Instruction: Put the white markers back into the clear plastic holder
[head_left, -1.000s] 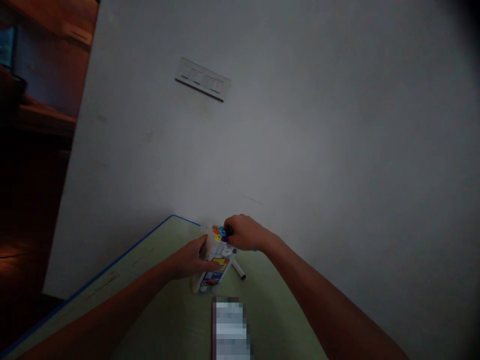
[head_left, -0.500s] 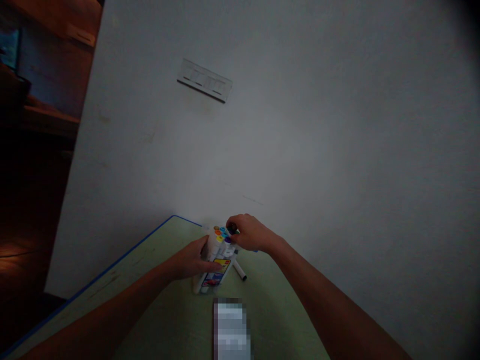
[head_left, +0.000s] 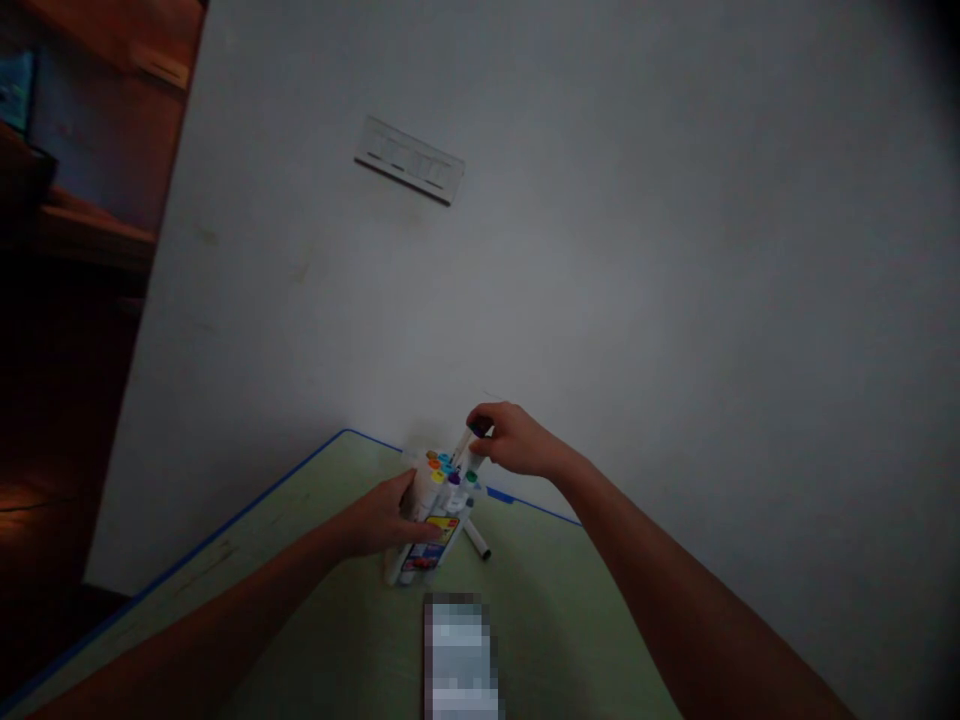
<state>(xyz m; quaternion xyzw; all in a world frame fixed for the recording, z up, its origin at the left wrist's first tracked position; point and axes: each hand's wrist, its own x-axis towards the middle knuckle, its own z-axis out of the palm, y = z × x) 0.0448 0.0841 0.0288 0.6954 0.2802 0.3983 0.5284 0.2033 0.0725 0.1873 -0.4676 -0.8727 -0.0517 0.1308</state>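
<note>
A clear case of markers (head_left: pixel 431 545) with a colourful label stands tilted on the table. My left hand (head_left: pixel 386 518) is closed around its left side, thumb across the front. Several white markers with coloured caps (head_left: pixel 439 472) poke up from the case, orange, yellow, blue, purple and green among them. Above the case's right side my right hand (head_left: pixel 510 438) pinches a white marker (head_left: pixel 461 444) by its dark end; its lower end is at the case opening. Another white marker (head_left: pixel 477 541) with a dark tip lies on the table just right of the case.
The green table (head_left: pixel 300 530) has a blue edge and meets a pale wall (head_left: pixel 637 250). A phone with a blurred screen (head_left: pixel 461 655) lies near me. A switch panel (head_left: pixel 409 160) is fixed to the wall. At the far left a dim room opens, with a screen (head_left: pixel 16 90).
My right hand has moved up and slightly right, drawing a marker upward from the case. A green cap now shows where the hand was. The left hand keeps its hold.
</note>
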